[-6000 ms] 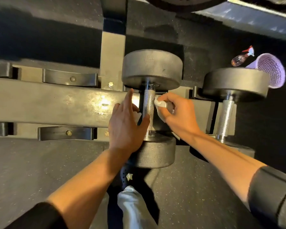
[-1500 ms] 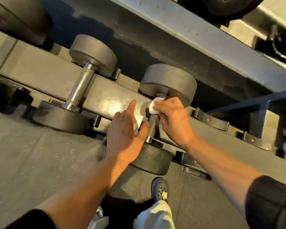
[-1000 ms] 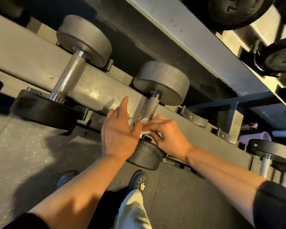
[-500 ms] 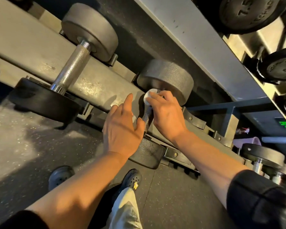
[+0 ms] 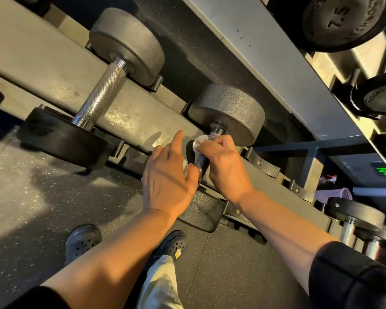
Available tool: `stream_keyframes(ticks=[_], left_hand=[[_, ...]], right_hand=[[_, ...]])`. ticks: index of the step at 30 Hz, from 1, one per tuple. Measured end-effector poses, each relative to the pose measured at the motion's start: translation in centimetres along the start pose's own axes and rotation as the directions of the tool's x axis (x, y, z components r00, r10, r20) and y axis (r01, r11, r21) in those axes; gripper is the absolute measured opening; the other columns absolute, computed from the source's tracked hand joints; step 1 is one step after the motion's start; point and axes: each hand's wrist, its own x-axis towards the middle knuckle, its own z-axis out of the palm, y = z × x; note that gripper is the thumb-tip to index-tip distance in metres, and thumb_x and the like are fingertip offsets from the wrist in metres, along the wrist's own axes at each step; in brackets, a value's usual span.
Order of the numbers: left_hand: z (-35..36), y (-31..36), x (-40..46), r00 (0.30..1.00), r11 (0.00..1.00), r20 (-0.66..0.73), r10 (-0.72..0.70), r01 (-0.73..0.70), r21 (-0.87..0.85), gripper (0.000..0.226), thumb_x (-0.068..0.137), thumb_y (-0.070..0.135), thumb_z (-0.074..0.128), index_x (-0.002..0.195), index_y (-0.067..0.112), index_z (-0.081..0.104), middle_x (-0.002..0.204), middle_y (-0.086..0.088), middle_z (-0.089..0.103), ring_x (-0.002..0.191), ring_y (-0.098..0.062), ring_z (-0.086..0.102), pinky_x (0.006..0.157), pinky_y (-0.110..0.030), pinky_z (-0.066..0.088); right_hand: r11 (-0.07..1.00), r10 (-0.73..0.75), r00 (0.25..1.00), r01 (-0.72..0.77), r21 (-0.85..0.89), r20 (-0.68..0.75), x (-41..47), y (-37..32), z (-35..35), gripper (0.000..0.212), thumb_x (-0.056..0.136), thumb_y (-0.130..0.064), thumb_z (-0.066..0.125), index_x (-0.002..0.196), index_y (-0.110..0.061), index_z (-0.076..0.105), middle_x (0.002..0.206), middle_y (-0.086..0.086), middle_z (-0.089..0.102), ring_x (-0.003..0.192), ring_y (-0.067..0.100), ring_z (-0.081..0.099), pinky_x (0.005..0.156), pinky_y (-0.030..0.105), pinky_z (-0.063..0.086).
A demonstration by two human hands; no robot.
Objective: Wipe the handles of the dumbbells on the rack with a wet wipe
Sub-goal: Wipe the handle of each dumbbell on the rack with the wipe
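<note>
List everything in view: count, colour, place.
dumbbell being wiped: 1, dark grey, centre of the lower rack rail
wet wipe: 1, white, against that dumbbell's handle under the right hand
big dumbbell: 1, grey with a knurled steel handle, to the left on the same rail
small dumbbells: at least 1, black, lower right, partly cut off
upper-shelf dumbbells: at least 2, black, top right, one marked 7.5
rack: 1, grey metal, runs diagonally
basket: 1, lilac, right, behind the rack
floor: dark, speckled
shoes: 2, black, bottom centre
left hand: fingers straight, beside the handle
right hand: wraps wipe and handle
</note>
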Motion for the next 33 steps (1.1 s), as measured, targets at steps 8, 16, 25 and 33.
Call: stream_keyframes(ticks=[8,16,25,33], left_hand=[[0.2,-0.1,0.0,0.999,1.0,-0.027,0.021,-0.021,0.008,0.066,0.079,0.027,0.049,0.141,0.005,0.04,0.094,-0.009,0.062,0.092,-0.024,0.051,0.083,-0.037,0.046],[0.0,0.2,-0.2,0.999,1.0,-0.034,-0.001,0.0,-0.025,0.066,0.081,0.012,0.063,0.143,0.009,0.039,0.099,-0.01,0.061,0.106,-0.029,0.05,0.089,-0.042,0.044],[-0.2,0.7,-0.1,0.999,0.997,0.023,0.027,-0.029,0.078,0.068,0.085,0.021,0.057,0.147,0.016,0.03,0.107,-0.006,0.056,0.109,-0.026,0.049,0.089,-0.04,0.045],[0.4,3.0,0.4,0.984,0.953,0.068,0.164,-0.176,0.247,0.065,0.083,0.023,0.066,0.141,0.011,0.039,0.082,0.01,0.054,0.078,-0.001,0.038,0.082,-0.029,0.044]], right_hand=[[0.99,-0.113,0.964,0.087,0.115,0.242,-0.6,0.5,-0.6,0.041,0.07,0.016,0.065,0.105,-0.004,0.07,0.103,0.002,0.069,0.089,0.014,0.042,0.076,0.026,0.045],[0.902,0.101,0.982,-0.159,0.401,0.161,-2.7,-0.1,-1.1,0.046,0.076,0.018,0.057,0.109,-0.012,0.07,0.108,-0.001,0.067,0.103,0.016,0.053,0.091,0.014,0.041],[0.771,0.201,0.949,-0.306,0.558,0.243,-4.2,1.0,-1.8,0.042,0.079,0.016,0.057,0.097,-0.018,0.075,0.101,-0.005,0.065,0.099,0.003,0.056,0.087,0.017,0.047],[0.813,0.471,0.88,-0.409,0.414,-0.055,-4.3,5.2,-1.4,0.032,0.081,0.008,0.061,0.104,-0.012,0.072,0.102,-0.005,0.068,0.098,0.003,0.054,0.087,0.005,0.04]])
